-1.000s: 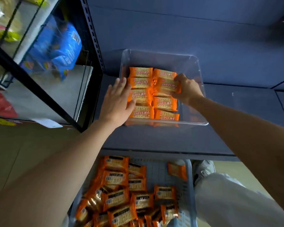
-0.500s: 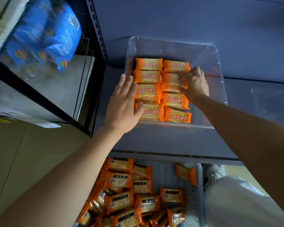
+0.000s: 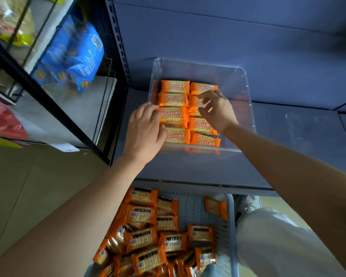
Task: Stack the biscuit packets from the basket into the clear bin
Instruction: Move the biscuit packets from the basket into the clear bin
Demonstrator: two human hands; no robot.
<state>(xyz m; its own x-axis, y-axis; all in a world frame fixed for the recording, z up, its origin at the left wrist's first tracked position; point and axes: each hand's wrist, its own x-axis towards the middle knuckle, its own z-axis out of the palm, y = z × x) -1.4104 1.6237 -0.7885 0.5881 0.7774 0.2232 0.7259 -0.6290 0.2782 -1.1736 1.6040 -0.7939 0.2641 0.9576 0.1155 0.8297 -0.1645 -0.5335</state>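
The clear bin stands on a blue shelf and holds orange biscuit packets in two neat columns. My left hand reaches over the bin's left wall, its fingertips and thumb touching the left column's nearer packets. My right hand hovers over the right column with its fingers loosely spread and nothing in them; it hides part of two packets. Below the shelf, the grey-blue basket holds several more orange packets in a loose heap.
The blue shelf board runs on to the right of the bin. A perforated metal upright borders the bin's left side. The neighbouring rack holds blue snack bags. My leg in light trousers is beside the basket.
My right hand has let go of the packet it set in the right column and lifted with its fingers spread. My left hand has shifted from the bin's wall onto the left column.
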